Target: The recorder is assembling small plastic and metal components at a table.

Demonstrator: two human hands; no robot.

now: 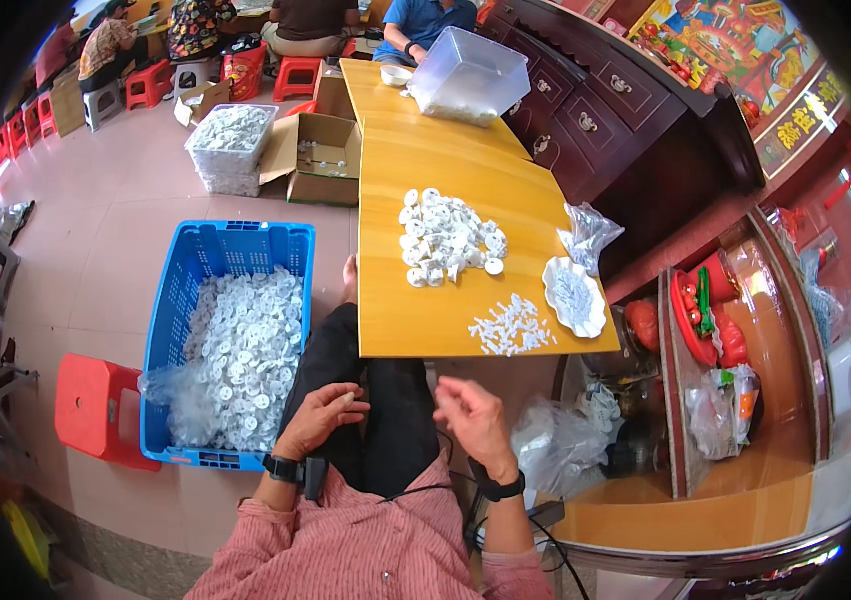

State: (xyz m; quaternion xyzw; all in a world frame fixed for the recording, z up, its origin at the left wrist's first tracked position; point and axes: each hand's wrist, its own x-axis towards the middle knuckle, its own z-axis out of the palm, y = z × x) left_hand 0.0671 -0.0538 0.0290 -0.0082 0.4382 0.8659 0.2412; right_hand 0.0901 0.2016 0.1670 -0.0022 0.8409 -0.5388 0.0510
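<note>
My left hand (325,418) hovers over my lap, between the blue crate and the table's near edge. Its fingers are bent together, with a small pale spot at the tips that is too small to name. To the right, my right hand (473,415) is raised just below the table edge, fingers curled in and slightly blurred; whatever they hold is hidden. On the yellow wooden table (410,325) lie a heap of round white plastic parts (445,235) and a scatter of small white pegs (511,328). A scalloped white dish (593,318) holds tiny greyish pieces.
A blue crate (167,300) full of white round parts stands at my left, beside a red stool (95,405). Beyond are an open cardboard box (320,185) and a clear tub (235,150). A transparent bin (470,75) sits at the table's far end, near a seated person (425,20).
</note>
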